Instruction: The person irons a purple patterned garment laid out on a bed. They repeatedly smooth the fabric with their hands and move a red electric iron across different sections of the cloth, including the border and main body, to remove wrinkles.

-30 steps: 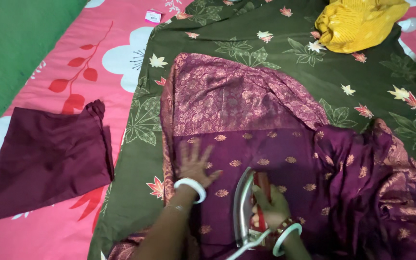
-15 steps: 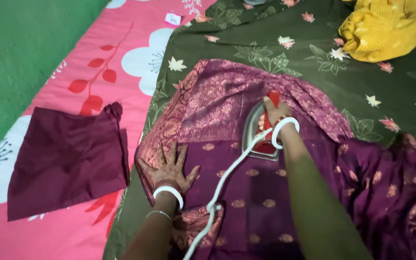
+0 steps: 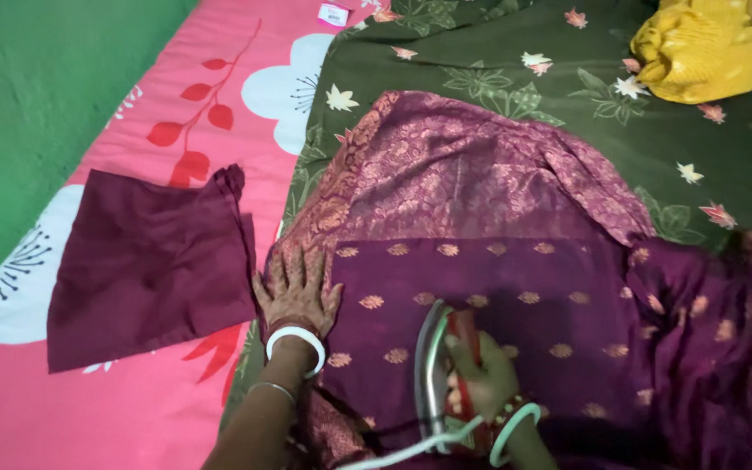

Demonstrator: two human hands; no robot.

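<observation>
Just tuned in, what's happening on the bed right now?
A person is ironing a purple sari with gold motifs, spread over a dark green floral sheet. The right hand grips the handle of a red and silver iron on the cloth, its white cord trailing toward the person. The left hand lies flat on the sari's patterned edge. A folded maroon cloth lies to the left, a yellow cloth at top right.

soft, even indoor light, moderately bright, no glare. a dim shadow pools on the purple sari [image 3: 515, 296] around the iron [image 3: 446, 370] toward 6 o'clock. the right hand [image 3: 480, 374] and iron are slightly motion-blurred; the yellow cloth [image 3: 715, 43] at 1 o'clock looks soft
</observation>
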